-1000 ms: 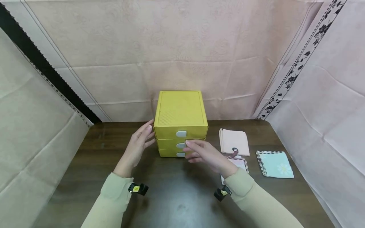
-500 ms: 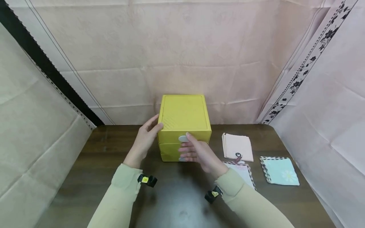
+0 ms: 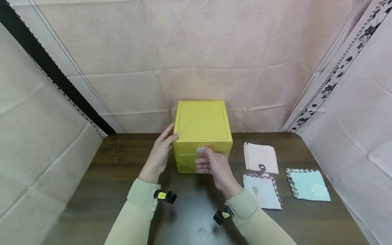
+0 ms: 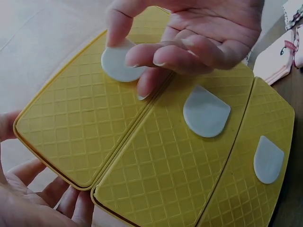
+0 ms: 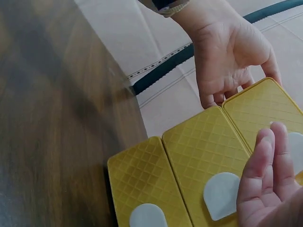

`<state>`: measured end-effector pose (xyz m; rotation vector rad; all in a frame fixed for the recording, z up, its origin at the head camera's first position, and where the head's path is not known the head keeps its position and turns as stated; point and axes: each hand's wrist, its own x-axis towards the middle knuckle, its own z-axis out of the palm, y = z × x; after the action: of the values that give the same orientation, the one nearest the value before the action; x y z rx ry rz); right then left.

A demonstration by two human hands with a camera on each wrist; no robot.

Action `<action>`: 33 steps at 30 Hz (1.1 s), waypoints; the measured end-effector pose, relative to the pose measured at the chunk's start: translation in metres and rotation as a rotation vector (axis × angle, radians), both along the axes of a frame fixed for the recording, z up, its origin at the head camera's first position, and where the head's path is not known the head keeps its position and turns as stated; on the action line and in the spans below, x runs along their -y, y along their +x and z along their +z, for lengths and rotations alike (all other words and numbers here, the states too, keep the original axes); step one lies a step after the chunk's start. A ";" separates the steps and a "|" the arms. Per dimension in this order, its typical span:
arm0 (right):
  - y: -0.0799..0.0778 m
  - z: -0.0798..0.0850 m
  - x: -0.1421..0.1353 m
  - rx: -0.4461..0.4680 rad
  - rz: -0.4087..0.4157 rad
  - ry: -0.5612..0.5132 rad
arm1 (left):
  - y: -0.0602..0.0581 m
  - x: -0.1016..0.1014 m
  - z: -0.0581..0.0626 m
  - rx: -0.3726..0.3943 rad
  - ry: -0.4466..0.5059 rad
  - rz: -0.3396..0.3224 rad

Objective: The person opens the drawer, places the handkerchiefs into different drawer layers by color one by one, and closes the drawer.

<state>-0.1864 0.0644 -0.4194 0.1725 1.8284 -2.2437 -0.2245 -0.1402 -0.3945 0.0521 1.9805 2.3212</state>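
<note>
A yellow box of stacked drawers (image 3: pixel 202 120) stands on the dark table. My left hand (image 3: pixel 157 156) rests against its left side, thumb at the upper front edge and fingers along the wall. In front, my right hand (image 3: pixel 218 168) has its thumb and index finger at the white handle (image 4: pixel 116 66) of the top drawer and seems to pinch it. Its other fingers stretch across the drawer fronts. Below, the middle drawer's handle (image 4: pixel 207 112) and the bottom drawer's handle (image 4: pixel 269 160) are untouched in the left wrist view. All the drawer fronts look pushed in.
To the box's right lie a folded pale pink cloth (image 3: pixel 261 158), a white cloth with a checked border (image 3: pixel 263 194) and a light blue cloth with a flower (image 3: pixel 308 183). Pale fabric (image 3: pixel 202 54) hangs behind the brown table (image 3: pixel 190 211).
My right hand has risen from the middle drawer's handle to the top one. My left hand has come closer onto the box's upper left edge. The head view has shifted slightly.
</note>
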 end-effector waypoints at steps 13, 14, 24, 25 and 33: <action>0.018 0.000 -0.007 0.018 0.043 0.065 | -0.002 -0.001 -0.001 0.013 0.036 -0.032; 0.020 -0.001 -0.007 0.014 0.050 0.065 | -0.002 0.000 -0.001 0.015 0.037 -0.034; 0.040 -0.003 -0.009 0.034 0.088 0.086 | 0.001 0.006 -0.002 0.058 -0.007 -0.072; 0.042 -0.003 -0.009 0.031 0.098 0.086 | 0.001 0.007 -0.003 0.061 -0.009 -0.071; 0.047 -0.005 -0.012 -0.027 0.097 0.088 | -0.001 0.004 -0.002 0.056 -0.035 -0.069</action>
<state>-0.1392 0.0761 -0.4242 0.0681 1.9082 -2.1123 -0.2254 -0.1444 -0.3964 0.0510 1.9602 2.2204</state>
